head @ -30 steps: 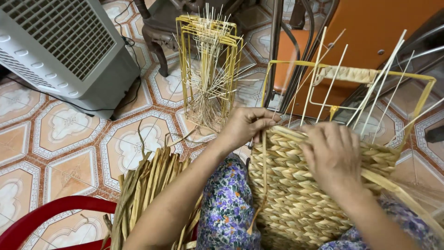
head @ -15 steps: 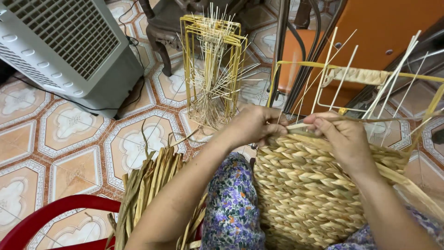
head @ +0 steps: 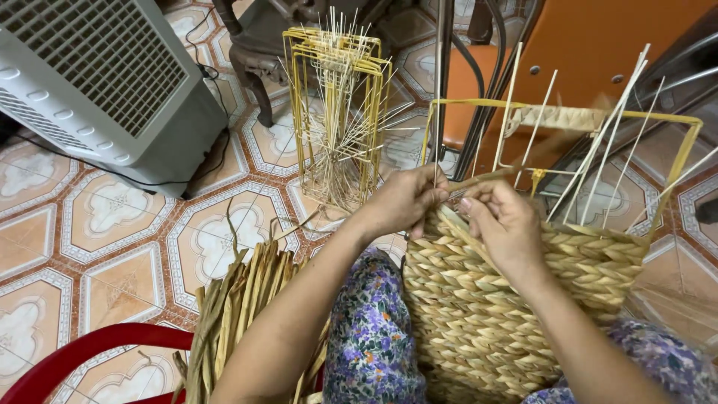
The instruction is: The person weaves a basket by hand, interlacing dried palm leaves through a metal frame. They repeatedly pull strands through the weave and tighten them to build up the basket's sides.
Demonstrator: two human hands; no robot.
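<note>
Where the view starts, at the lap: a half-woven basket (head: pixel 516 299) of pale braided straw rests on floral-print clothing, its finished wall facing the camera and bare white upright ribs rising from the top edge.
Bundle: loose dried straw strips (head: pixel 239 314) lie just left of the lap, above a red plastic rim (head: pixel 90 352).
Left hand (head: pixel 407 200): at the basket's top edge, fingers curled shut, pinching a flat weaving strand (head: pixel 479 179).
Right hand (head: pixel 505 224): just beside it, fingertips closed on the same strand, palm over the woven wall.
Key relation: the strand's long axis runs sideways along the rim, passing between the two hands; both are about equally near.
Pose: forearms converge from below, wrists bent down onto the rim.
Frame: a yellow wire frame (head: pixel 673 120) tops the ribs.
Farther: an unwoven yellow frame with ribs (head: pixel 333 112) stands on the patterned tile floor (head: pixel 112 224); a grey air cooler (head: pixel 105 90) stands at far left.
</note>
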